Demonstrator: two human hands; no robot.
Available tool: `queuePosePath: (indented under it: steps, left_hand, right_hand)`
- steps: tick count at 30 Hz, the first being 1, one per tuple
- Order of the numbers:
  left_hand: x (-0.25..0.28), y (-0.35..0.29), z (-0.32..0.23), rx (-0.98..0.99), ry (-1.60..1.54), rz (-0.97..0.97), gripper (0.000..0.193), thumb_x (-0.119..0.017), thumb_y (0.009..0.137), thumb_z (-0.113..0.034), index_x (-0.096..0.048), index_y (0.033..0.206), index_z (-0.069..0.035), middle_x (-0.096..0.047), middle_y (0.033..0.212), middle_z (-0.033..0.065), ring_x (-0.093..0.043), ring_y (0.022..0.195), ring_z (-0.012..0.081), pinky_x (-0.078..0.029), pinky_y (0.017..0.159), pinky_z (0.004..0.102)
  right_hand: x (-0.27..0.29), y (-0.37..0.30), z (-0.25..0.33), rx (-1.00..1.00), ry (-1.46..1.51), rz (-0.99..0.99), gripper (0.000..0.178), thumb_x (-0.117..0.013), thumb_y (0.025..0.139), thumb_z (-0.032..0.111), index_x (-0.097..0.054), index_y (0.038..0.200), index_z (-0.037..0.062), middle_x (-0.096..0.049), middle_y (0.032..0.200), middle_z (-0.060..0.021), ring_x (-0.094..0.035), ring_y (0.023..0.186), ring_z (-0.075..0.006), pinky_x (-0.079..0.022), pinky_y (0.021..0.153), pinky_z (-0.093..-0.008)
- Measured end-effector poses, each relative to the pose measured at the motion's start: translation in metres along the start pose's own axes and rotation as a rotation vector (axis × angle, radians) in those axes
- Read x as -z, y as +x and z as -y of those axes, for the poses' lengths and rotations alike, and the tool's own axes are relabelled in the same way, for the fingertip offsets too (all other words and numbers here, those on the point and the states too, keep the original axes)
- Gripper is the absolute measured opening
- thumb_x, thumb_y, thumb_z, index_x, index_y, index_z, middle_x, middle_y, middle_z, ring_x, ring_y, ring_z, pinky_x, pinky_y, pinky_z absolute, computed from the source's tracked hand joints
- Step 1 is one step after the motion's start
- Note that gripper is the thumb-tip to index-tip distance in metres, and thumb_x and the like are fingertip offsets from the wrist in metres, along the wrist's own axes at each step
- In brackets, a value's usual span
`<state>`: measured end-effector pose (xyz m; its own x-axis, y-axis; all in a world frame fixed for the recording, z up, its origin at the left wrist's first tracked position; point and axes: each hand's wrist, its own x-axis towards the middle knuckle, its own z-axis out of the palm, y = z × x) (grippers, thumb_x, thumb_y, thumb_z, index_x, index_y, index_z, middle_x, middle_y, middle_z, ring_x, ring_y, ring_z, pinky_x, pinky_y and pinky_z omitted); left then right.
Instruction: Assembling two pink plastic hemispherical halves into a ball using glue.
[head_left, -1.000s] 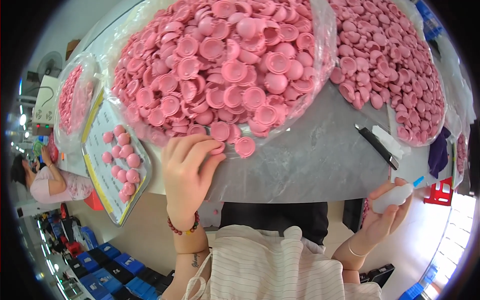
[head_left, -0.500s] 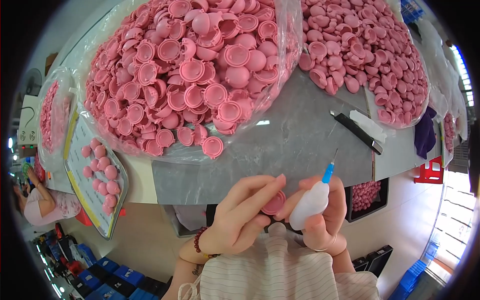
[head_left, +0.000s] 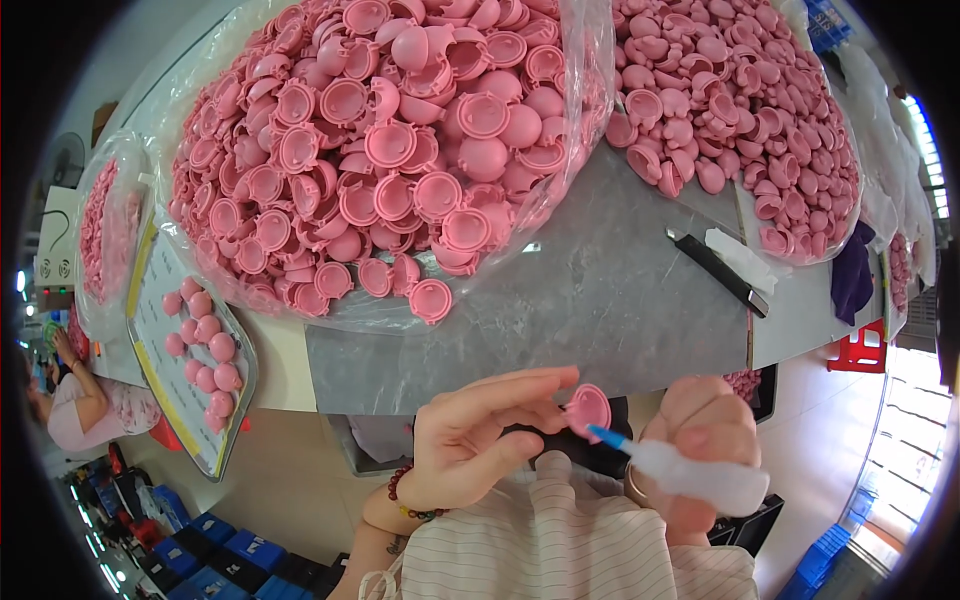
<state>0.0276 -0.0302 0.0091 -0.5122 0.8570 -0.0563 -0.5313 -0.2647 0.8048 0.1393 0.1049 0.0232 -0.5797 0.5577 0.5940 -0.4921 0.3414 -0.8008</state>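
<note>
Pinching pink shell (head_left: 590, 408) in left hand (head_left: 468, 438), between both hands; gripping white bottle (head_left: 700, 478) in right hand (head_left: 705, 425), with blue nozzle (head_left: 612, 439) at shell's lower rim.

Shells (head_left: 391, 145) lie heaped on the bench (head_left: 500, 345) beyond the left grip (head_left: 470, 440), a tray (head_left: 158, 325) of balls (head_left: 207, 328) to that grip's left, a tool (head_left: 715, 268) beyond the right grip (head_left: 705, 420).

White lettering on blue box (head_left: 827, 24), illegible print on sheet (head_left: 165, 270)
</note>
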Motion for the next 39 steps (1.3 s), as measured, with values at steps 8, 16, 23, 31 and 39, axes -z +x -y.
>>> queuePosePath:
  steps: [8,16,23,31,39]
  left_hand:
    - [-0.013,0.017,0.030,-0.548,1.008,-0.046,0.036,-0.063,0.064,0.000,-0.053,0.099,-0.001,-0.054,0.101,0.0163,-0.053,0.092,0.0254,-0.041,0.082,0.0363]
    - [-0.006,0.023,0.041,-0.712,1.371,0.017,0.030,-0.068,0.059,-0.006,-0.059,0.087,-0.004,-0.059,0.080,0.0058,-0.055,0.072,0.0198,-0.044,0.065,0.0303]
    - [-0.001,0.010,0.011,-0.261,0.536,0.107,0.021,-0.059,0.073,0.000,-0.055,0.094,0.001,-0.053,0.094,0.0185,-0.053,0.070,0.0140,-0.043,0.052,0.0215]
    - [-0.003,0.005,0.006,-0.024,-0.013,0.023,0.039,-0.054,0.078,-0.003,-0.038,0.113,0.004,-0.042,0.114,0.0282,-0.054,0.095,0.0248,-0.048,0.077,0.0340]
    - [-0.003,0.006,0.008,-0.036,-0.011,0.014,0.038,-0.056,0.076,-0.002,-0.039,0.109,0.004,-0.046,0.110,0.0261,-0.055,0.092,0.0238,-0.047,0.078,0.0349]
  right_hand:
    - [-0.023,0.002,-0.046,0.078,0.161,-0.564,0.055,-0.038,0.080,0.053,-0.052,0.092,0.0014,-0.039,0.058,-0.0017,-0.035,0.048,-0.0116,-0.027,0.041,-0.0248]
    - [-0.024,0.002,-0.050,-0.014,0.241,-0.672,0.052,-0.035,0.083,0.050,-0.052,0.097,0.0028,-0.037,0.055,-0.0004,-0.034,0.046,-0.0102,-0.027,0.039,-0.0205]
    - [-0.011,-0.003,-0.030,0.034,0.369,-0.485,0.052,-0.041,0.080,0.052,-0.049,0.091,0.0021,-0.034,0.057,-0.0006,-0.029,0.046,-0.0102,-0.022,0.038,-0.0217]
    - [-0.009,-0.008,-0.019,0.184,-0.008,-0.148,0.060,-0.043,0.076,0.058,-0.051,0.076,-0.0017,-0.040,0.058,-0.0028,-0.034,0.046,-0.0107,-0.021,0.038,-0.0224]
    - [-0.007,-0.002,-0.015,0.147,-0.153,-0.031,0.056,-0.046,0.075,0.055,-0.055,0.080,-0.0001,-0.055,0.061,-0.0048,-0.045,0.042,-0.0139,-0.034,0.036,-0.0240]
